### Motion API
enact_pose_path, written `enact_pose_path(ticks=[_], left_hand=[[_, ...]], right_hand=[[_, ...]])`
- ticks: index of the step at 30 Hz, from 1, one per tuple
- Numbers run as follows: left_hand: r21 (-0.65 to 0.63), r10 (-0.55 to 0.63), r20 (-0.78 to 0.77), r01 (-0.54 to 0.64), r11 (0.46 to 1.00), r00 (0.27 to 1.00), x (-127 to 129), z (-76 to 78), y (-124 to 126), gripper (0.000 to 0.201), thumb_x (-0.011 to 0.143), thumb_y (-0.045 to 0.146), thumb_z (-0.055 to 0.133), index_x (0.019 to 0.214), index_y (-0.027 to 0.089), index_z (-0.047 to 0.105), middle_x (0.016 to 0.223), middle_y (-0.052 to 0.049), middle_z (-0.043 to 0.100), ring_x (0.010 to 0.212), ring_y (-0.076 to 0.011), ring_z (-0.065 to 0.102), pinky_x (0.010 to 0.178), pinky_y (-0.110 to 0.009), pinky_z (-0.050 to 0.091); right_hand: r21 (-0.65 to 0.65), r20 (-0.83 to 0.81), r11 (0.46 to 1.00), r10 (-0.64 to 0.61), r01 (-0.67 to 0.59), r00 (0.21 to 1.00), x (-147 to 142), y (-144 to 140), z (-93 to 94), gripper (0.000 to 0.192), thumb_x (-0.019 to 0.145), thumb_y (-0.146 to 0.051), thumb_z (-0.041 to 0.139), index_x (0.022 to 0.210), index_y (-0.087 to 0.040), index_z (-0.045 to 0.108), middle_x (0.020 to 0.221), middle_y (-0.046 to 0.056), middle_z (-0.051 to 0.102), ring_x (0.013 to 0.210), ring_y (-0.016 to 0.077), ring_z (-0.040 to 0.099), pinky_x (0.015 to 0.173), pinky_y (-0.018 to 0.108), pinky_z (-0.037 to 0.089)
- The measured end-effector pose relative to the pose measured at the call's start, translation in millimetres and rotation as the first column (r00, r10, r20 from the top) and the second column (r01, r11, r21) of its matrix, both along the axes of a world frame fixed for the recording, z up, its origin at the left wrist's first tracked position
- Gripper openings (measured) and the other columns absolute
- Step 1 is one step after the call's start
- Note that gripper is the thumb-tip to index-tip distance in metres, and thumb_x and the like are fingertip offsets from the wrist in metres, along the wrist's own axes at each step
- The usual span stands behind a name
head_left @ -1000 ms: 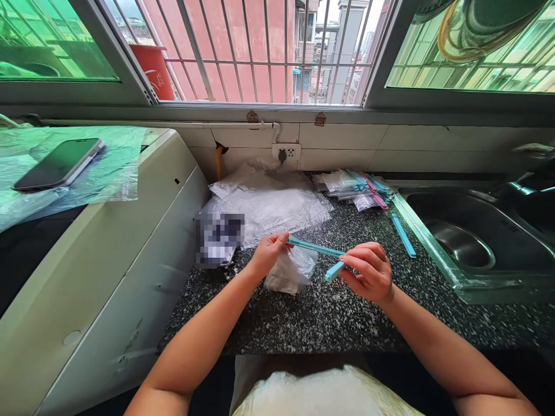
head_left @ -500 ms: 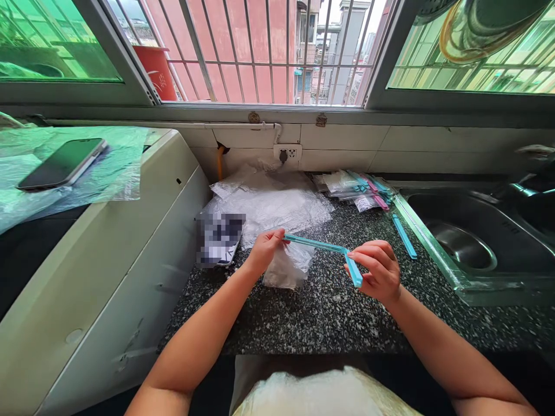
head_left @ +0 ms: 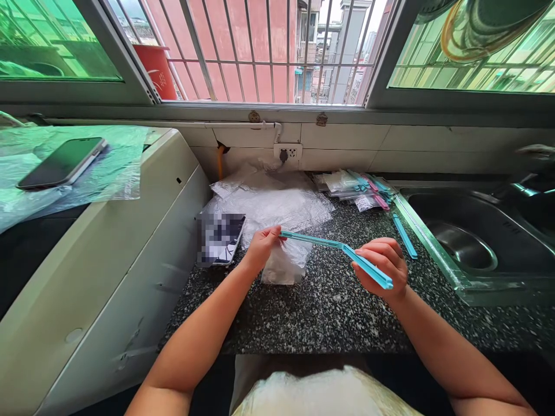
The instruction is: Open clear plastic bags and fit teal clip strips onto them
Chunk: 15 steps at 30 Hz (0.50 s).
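Blue bent strip point(head_left: 347, 251), long axis left to right: left hand point(head_left: 261, 247) pinches left end; right hand point(head_left: 384, 267), nearer bend, grips right section, tip slanting nearward.

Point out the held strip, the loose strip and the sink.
Held strip point(head_left: 367, 266): head view, on its section by the right hand point(head_left: 384, 267).
Loose strip point(head_left: 404, 236): head view, mid-length.
Sink point(head_left: 462, 245): head view, bare basin bottom.

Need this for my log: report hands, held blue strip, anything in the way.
Left hand pinching one end of blue strip, right hand gripping its other section. Strip bent between hands. Clear bag by left hand, contact unclear; no obstruction seen.
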<state>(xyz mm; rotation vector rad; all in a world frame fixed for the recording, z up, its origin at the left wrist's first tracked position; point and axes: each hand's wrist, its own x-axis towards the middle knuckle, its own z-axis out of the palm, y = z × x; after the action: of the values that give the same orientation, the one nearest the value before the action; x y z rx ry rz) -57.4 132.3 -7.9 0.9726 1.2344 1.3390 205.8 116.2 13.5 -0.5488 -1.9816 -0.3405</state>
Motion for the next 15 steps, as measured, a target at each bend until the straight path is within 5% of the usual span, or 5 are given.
enact_pose_path(ticks=[15], left_hand=[[-0.036, 0.037, 0.052, -0.035, 0.999, 0.998, -1.7, 5.6, 0.5, 0.038, 0.057, 0.051, 0.070, 0.047, 0.015, 0.061, 0.045, 0.001, 0.054, 0.047, -0.0097, 0.041, 0.053, -0.025, 0.031]], right_hand=[[0.001, -0.064, 0.999, 0.033, -0.033, 0.997, 3.7, 4.3, 7.4, 0.021, 0.074, -0.017, 0.056, 0.095, -0.022, 0.056, 0.073, 0.002, 0.059, 0.067, 0.0174, 0.056, 0.061, 0.034, 0.048]])
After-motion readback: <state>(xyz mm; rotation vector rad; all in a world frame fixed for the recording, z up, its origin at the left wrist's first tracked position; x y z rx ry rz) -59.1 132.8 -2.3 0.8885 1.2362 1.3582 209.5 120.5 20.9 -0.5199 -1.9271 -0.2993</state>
